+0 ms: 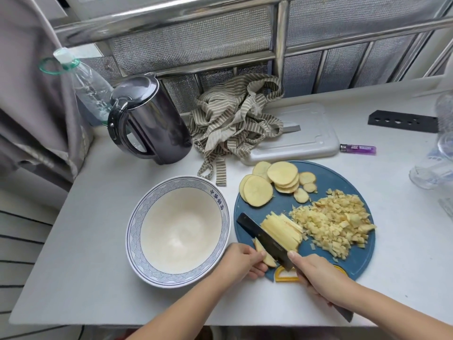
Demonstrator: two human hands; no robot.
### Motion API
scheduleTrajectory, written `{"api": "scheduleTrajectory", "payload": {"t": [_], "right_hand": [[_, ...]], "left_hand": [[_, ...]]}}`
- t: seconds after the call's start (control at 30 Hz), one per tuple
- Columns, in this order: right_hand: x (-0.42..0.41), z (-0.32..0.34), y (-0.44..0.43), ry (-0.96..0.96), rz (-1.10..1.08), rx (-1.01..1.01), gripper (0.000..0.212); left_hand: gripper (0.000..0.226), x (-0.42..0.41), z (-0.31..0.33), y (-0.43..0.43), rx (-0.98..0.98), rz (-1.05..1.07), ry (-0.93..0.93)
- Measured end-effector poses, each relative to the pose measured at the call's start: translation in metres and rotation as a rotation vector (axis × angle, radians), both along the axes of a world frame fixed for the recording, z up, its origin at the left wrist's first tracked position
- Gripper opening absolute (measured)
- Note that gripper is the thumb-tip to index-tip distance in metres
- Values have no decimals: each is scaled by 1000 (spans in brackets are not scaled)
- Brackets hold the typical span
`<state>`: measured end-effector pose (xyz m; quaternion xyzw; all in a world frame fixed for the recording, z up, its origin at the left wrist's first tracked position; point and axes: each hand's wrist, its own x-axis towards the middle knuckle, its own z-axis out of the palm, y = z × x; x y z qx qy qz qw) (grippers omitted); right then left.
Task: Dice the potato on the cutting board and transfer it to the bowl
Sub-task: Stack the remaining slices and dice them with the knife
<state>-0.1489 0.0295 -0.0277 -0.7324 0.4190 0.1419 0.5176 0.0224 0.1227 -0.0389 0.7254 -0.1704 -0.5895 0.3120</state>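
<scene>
left hand [241, 262] fingers [256, 255] pinch potato piece [269, 260] beside knife [264, 239] | right hand [318, 278] grips knife

Open counter [98, 217] between bowl [157, 192] and kettle [152, 119]; striped cloth [232, 119] just behind cutting board [331, 175].

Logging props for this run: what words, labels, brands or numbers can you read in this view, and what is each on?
"中华好面": blue characters on the inner rim of the bowl, on its far right side.
Purple lighter: has some printing, too blurred to read.
Kettle: no readable label shows.
Nothing else in view carries legible text.
</scene>
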Motion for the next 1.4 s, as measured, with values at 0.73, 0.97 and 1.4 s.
{"api": "scheduleTrajectory", "payload": {"t": [0.73, 0.97, 1.4], "right_hand": [[-25, 12, 14, -95, -115, 62, 57], [-24, 8, 27, -117, -65, -1, 50], [-11, -9, 26, -114, -38, -171, 67]], "left_hand": [[14, -5, 0, 30, -30, 203, -69], [16, -5, -4, 29, -39, 257, -66], [13, -5, -3, 9, -22, 238, -66]]}}
